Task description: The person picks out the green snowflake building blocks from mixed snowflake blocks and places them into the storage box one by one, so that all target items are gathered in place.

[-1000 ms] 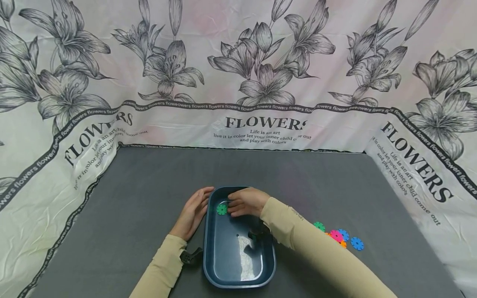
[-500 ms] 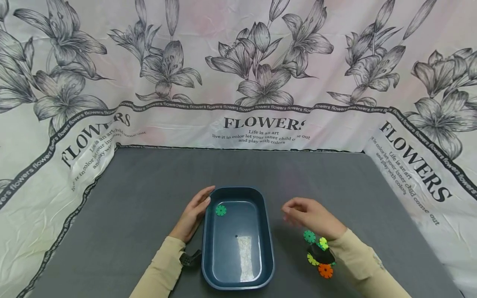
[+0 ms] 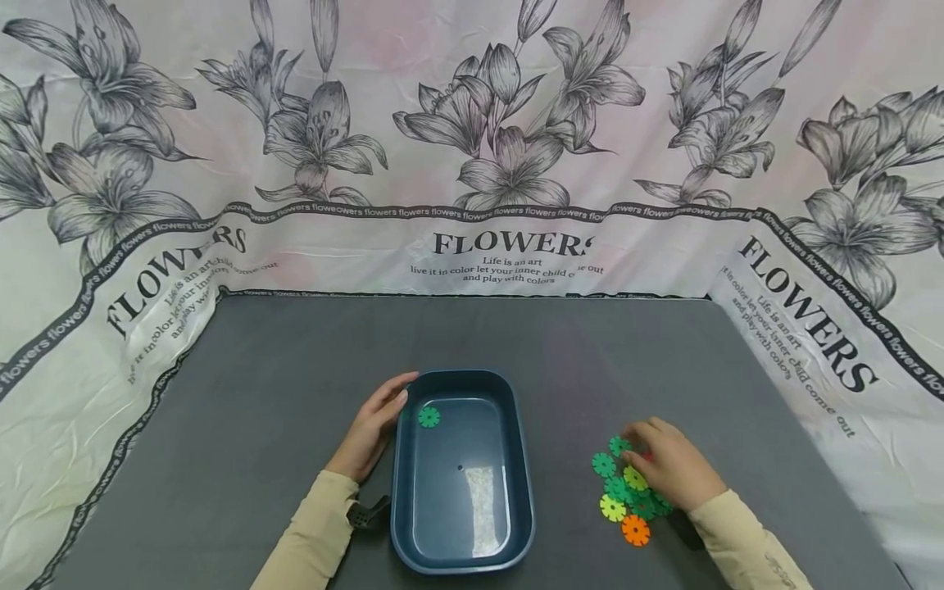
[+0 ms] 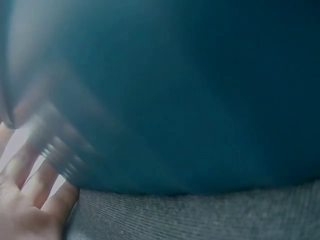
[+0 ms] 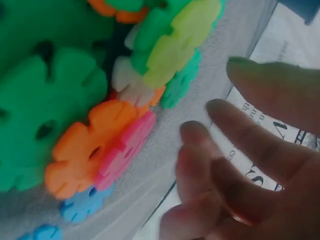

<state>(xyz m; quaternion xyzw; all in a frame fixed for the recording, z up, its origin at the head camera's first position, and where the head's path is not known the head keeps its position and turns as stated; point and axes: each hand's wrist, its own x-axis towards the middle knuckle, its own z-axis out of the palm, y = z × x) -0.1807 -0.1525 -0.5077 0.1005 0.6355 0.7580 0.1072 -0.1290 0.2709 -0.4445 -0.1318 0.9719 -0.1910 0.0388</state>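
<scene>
My left hand [image 3: 370, 433] rests against the left side of a blue tray [image 3: 441, 500]. In the left wrist view its fingers [image 4: 41, 182] lie extended along the tray's outer wall. One green notched plastic disc [image 3: 429, 417] lies in the tray's far left corner. My right hand [image 3: 677, 465] is over a small pile of similar notched discs [image 3: 618, 490] to the tray's right. The right wrist view shows its fingers loosely bent and apart, holding nothing, beside orange [image 5: 75, 160], pink [image 5: 127, 150] and yellow-green discs [image 5: 182, 42].
An orange disc [image 3: 636, 530] lies at the pile's near edge. The grey tabletop [image 3: 310, 352] stretches to a floral cloth [image 3: 509, 250] hung behind and at both sides. A black strap piece [image 3: 369, 514] sits at my left wrist.
My right hand has left the tray and moved right to the disc pile, leaving the green disc inside. My left hand stays at the tray's side; the view has shifted slightly.
</scene>
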